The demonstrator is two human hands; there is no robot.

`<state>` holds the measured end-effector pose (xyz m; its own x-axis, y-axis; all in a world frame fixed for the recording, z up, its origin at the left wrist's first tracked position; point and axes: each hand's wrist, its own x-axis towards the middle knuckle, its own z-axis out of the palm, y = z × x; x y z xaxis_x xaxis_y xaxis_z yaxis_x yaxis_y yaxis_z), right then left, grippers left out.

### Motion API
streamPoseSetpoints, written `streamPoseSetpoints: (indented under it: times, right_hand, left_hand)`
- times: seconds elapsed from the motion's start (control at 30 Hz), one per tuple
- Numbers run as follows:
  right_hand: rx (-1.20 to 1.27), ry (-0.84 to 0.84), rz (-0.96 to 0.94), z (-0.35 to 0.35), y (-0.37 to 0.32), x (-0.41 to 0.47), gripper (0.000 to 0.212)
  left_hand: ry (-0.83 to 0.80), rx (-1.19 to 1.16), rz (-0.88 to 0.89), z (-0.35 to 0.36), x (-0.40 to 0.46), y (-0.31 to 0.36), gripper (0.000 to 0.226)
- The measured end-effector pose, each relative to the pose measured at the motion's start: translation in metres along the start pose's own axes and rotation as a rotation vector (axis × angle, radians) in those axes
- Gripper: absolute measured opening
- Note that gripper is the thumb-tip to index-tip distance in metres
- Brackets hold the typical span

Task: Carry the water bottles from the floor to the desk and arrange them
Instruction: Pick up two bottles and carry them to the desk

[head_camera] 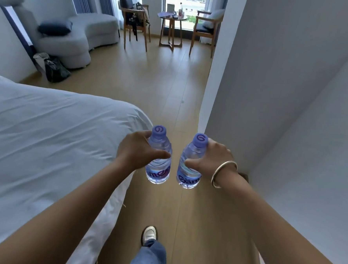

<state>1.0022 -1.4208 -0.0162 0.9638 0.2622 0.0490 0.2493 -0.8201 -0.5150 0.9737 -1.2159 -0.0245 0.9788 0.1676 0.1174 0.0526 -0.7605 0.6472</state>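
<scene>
**Two bottles in the air, one per hand, in the lane between bed and wall**

At far left the white bed [46, 140] fills the lower frame; its rounded corner edge ends just beside the left hand. Between that edge and the grey wall [273, 97] on the right runs a strip of bare wooden floor [171, 91], narrow near the person and widening ahead into the sitting area.

The left hand [136, 150] grips the left bottle [159, 157] around its upper body, thumb across the front and fingers curled behind. Just apart from it, not touching, the right hand [210, 156] grips the right bottle [190, 163] the same way — a metal bangle [224, 173] sits on that wrist. There are two bottles in all, each with a purple cap. Both are held above the floor in front of the person, long axes close to upright, caps towards the camera and leaning slightly away, bases down.

Below, one shoe [149, 233] and a jeans leg stand on the floor.

Far ahead — one pale sofa [77, 30] at left, then two wooden chairs flanking one small round table [172, 29] at the window.
</scene>
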Motion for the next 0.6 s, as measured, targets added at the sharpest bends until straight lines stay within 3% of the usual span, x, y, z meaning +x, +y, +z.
streamPoseSetpoints:
  times: [0.17,0.37,0.6]
  right_hand:
    - [0.025,0.062,0.058,0.006,-0.022,0.103,0.03]
    - [0.036,0.119,0.062,0.011,-0.039,0.204,0.03]
    - [0.019,0.081,0.071,0.024,-0.038,0.309,0.031]
  left_hand:
    - [-0.017,0.019,0.024,-0.022,0.106,-0.022,0.045]
    - [-0.01,-0.002,0.021,-0.042,0.204,-0.046,0.037]
    - [-0.059,-0.02,0.015,-0.038,0.307,-0.07,0.042]
